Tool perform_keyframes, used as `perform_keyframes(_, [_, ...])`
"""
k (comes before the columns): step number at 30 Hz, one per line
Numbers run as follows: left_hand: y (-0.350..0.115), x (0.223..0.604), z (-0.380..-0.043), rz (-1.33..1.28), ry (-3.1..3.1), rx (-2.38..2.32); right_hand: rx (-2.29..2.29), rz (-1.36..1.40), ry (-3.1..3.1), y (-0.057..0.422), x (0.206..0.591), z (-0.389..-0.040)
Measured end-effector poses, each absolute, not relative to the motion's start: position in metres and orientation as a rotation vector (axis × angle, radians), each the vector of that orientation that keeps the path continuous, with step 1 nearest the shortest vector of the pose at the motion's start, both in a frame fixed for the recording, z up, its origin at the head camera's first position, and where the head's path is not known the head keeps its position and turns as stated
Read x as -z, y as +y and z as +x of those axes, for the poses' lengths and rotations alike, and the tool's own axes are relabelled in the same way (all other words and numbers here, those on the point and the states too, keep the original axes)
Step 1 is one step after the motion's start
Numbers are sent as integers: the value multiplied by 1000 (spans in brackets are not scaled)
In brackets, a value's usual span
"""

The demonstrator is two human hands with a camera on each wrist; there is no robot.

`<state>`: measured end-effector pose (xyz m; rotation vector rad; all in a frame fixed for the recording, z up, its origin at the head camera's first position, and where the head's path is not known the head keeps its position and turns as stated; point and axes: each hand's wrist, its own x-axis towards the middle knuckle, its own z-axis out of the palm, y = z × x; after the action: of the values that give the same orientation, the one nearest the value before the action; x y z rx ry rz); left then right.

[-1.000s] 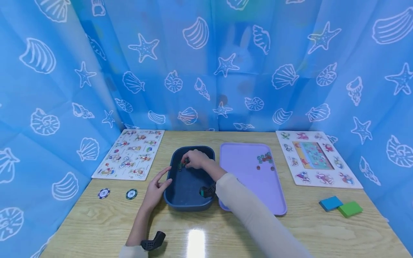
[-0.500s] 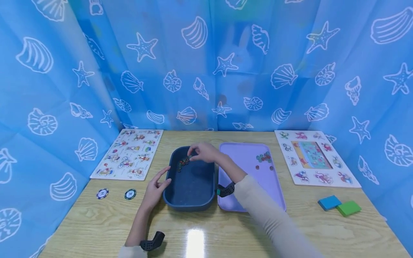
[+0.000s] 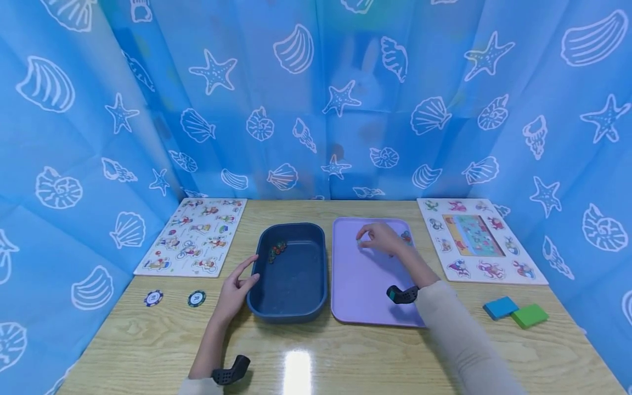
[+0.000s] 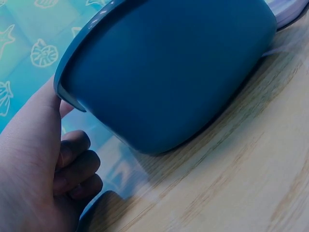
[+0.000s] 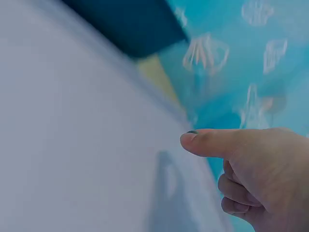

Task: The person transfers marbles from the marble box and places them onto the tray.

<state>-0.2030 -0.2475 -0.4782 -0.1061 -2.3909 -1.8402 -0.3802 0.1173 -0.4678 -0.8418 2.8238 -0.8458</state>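
My left hand point(image 3: 236, 285) holds the left rim of a dark blue plastic bin point(image 3: 288, 317), thumb and index finger at the lip. In the left wrist view its other fingers point(image 4: 79, 162) are curled below the lip, beside the bin's wall. Small red and green beads point(image 3: 277, 250) lie in a cluster in the bin's far left part. Over the purple tray point(image 3: 365, 296), my right hand point(image 3: 382, 240) pinches a small green bead point(image 3: 359, 242) between thumb and index finger. The bead shows only as a dark sliver at the thumb tip in the right wrist view. More beads point(image 3: 406, 237) on the tray are partly hidden behind the hand.
A picture puzzle board point(image 3: 192, 238) lies at the back left, another puzzle board point(image 3: 481, 240) at the back right. Two poker chips point(image 3: 196, 298) are left of the bin. Blue point(image 3: 501, 308) and green blocks point(image 3: 530, 316) sit at the right. A blue curtain point(image 3: 296, 137) hangs behind.
My right hand has lifted from the beads in the bin and moved right over the purple tray with a green bead pinched in its fingers. My left hand has stayed at the bin's rim.
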Motion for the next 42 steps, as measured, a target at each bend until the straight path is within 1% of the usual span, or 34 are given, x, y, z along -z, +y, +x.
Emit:
perform_keyframes(4, [-247,478,-202,-111,-2367,1878,828,-726,2808,144,480,-380])
perform_keyframes(7, [-248,479,-202,-114,-2358,1903,850,-713,2827,155,481,-381])
perform_keyframes(10, [-250,479,-201,-110,-2352,1910,856,-751,2872,157,478,-382])
perform_keyframes(13, [-251,479,-201,-110,-2351,1908,845,-799,2905,149,470,-381])
perform_keyframes(18, [-251,479,-202,-116,-2359,1895,884,-895,2852,113,451,-375])
perform_keyframes(24, [-250,478,-201,-114,-2362,1899,885,-1109,2786,44,430,-367])
perform_keyframes(29, [-249,478,-202,-119,-2371,1900,838,-1225,2755,-9,417,-359])
perform_keyframes(35, [-247,477,-203,-119,-2387,1894,767,-1227,2711,-51,419,-356])
perform_keyframes(42, [-247,475,-203,-101,-2408,1881,600,-1179,2717,-71,436,-363])
